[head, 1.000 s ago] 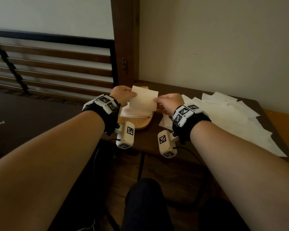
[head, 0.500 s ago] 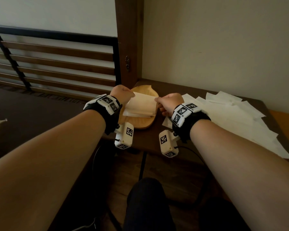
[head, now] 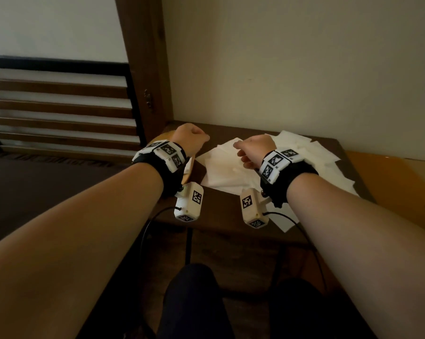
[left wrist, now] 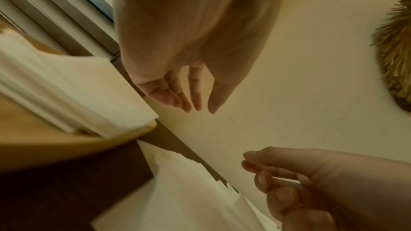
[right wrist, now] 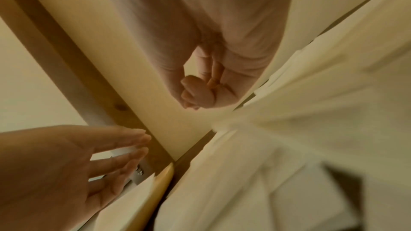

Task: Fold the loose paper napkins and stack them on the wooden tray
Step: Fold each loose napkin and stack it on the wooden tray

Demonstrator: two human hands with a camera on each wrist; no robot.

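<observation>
While both hands hover above the counter (head: 221,216) holding nothing, the left hand (head: 188,139) has its fingers (left wrist: 175,96) straight and slightly spread; the right hand (head: 254,149) has its fingers (right wrist: 195,92) curled in, pinching nothing. Folded napkins (left wrist: 84,83): stacked on the wooden tray (left wrist: 44,145), counter's far-left corner. Loose napkins (head: 231,167): overlapping, centre to right edge. Wristbands (head: 168,152): black-and-white square markers, no readable writing.

A dark wooden surface (head: 231,216) carries a wooden tray (left wrist: 55,147) with folded napkins (left wrist: 73,83), beside loose napkins (head: 231,172) spread across it.
</observation>
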